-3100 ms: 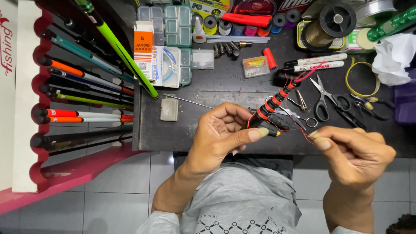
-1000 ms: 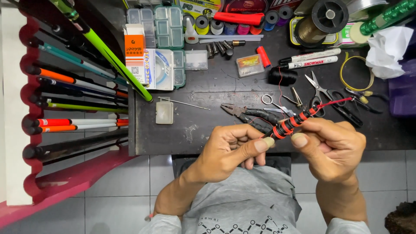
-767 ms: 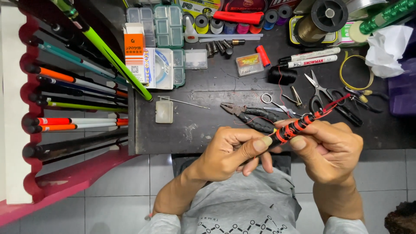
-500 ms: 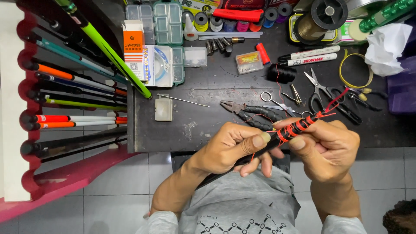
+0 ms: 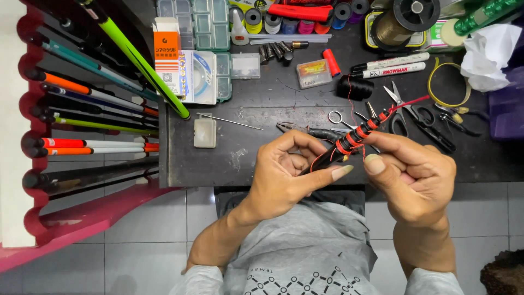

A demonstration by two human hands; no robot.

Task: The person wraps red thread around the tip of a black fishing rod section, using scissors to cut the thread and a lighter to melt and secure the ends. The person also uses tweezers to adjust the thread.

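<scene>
Here the banded rod [image 5: 355, 136] slants up-right

Scissors [image 5: 401, 109], markers [image 5: 388, 65] and thread spools [image 5: 305, 19] lie toward the bench's [image 5: 229, 158] far edge, rods [image 5: 93, 104] racked beyond its left edge.

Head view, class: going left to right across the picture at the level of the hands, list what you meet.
Red rack of rods → small clear box → left hand → black rod piece with red thread wraps → right hand → purple box at the table's right edge.
</scene>
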